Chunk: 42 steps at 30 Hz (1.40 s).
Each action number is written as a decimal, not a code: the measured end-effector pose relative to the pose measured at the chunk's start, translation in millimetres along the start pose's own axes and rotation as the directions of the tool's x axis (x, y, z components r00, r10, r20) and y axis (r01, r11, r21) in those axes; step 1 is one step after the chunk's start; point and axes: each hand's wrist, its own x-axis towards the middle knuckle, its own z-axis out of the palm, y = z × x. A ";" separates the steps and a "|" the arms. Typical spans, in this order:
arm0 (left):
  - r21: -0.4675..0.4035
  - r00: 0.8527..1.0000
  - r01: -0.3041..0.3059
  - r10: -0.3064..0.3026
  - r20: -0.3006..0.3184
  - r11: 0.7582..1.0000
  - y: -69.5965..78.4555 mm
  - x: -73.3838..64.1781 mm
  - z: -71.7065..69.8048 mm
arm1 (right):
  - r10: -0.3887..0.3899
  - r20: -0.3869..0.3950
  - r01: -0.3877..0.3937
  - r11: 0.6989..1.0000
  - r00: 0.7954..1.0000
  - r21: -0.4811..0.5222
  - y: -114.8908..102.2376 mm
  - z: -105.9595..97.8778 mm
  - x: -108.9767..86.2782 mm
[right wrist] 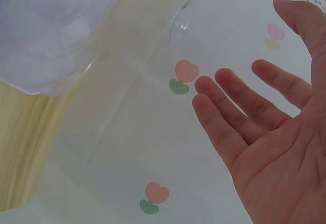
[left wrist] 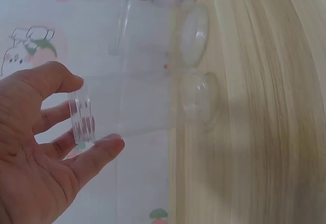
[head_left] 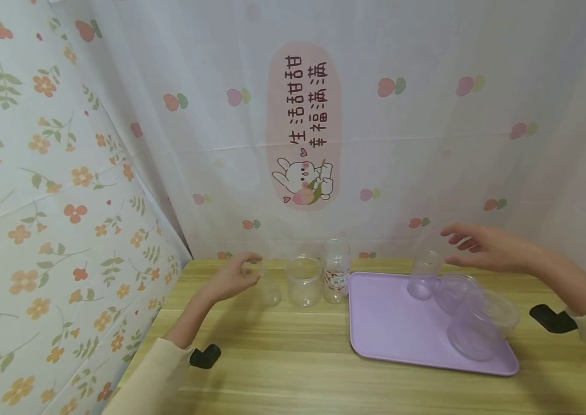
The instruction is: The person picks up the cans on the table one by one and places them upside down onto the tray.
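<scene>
My left hand (head_left: pixel 229 280) holds a slim clear plastic jar (head_left: pixel 270 293) by its top, at the left end of a row. In the left wrist view, thumb and fingers curl around the ridged rim of this jar (left wrist: pixel 135 104), whose base meets the wooden table. Just right of it is a wider clear jar (head_left: pixel 304 282). My right hand (head_left: pixel 495 249) hovers beyond the purple tray (head_left: pixel 391 328), fingers spread and loosely bent. Close to its fingertips, a tall clear jar (head_left: pixel 424 275) stands on the tray. In the right wrist view, nothing is in this hand (right wrist: pixel 275 142).
A clear jar with a printed label (head_left: pixel 335 279) stands against the tray's left edge. More clear containers (head_left: pixel 474 337) crowd the tray's right side. A patterned curtain (head_left: pixel 220 127) hangs behind the wooden table (head_left: pixel 282 363), and another floral sheet (head_left: pixel 54 202) covers the left.
</scene>
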 end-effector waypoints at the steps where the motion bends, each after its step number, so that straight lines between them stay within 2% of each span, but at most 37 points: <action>1: -0.022 1.000 0.002 -0.002 -0.009 1.000 -1.2 -2.4 -2.0 | -0.001 -0.008 0.001 1.000 1.000 0.001 0.9 0.1 -1.3; 11: -0.116 0.990 0.027 -0.042 -0.133 0.993 -7.8 -23.5 -18.1 | -0.010 -0.069 0.014 0.999 0.998 0.047 10.4 -0.3 -12.8; 16: -0.192 0.983 0.039 -0.072 -0.170 0.981 -8.3 -30.4 -23.7 | -0.004 -0.093 0.012 0.996 0.996 0.090 14.0 1.9 -17.8; 21: -0.265 0.973 0.020 -0.081 -0.218 0.964 -7.5 -34.6 -29.6 | -0.013 -0.109 0.029 0.988 0.994 0.154 17.0 3.7 -23.4; 25: -0.357 0.964 0.003 -0.098 -0.248 0.934 -6.0 -35.8 -32.0 | 0.003 -0.118 0.022 0.977 0.993 0.210 20.8 5.5 -27.2; 29: -0.430 0.960 -0.031 -0.093 -0.263 0.902 -4.2 -35.3 -30.4 | 0.022 -0.127 0.006 0.975 0.992 0.223 20.7 7.4 -29.7; 36: -0.488 0.956 -0.071 -0.081 -0.283 0.870 -1.5 -33.0 -23.5 | 0.029 -0.164 0.018 0.960 0.986 0.280 18.2 13.8 -29.7; 42: -0.532 0.956 -0.102 -0.065 -0.285 0.840 0.3 -30.0 -17.5 | 0.011 -0.218 0.054 0.955 0.976 0.291 19.2 18.3 -29.6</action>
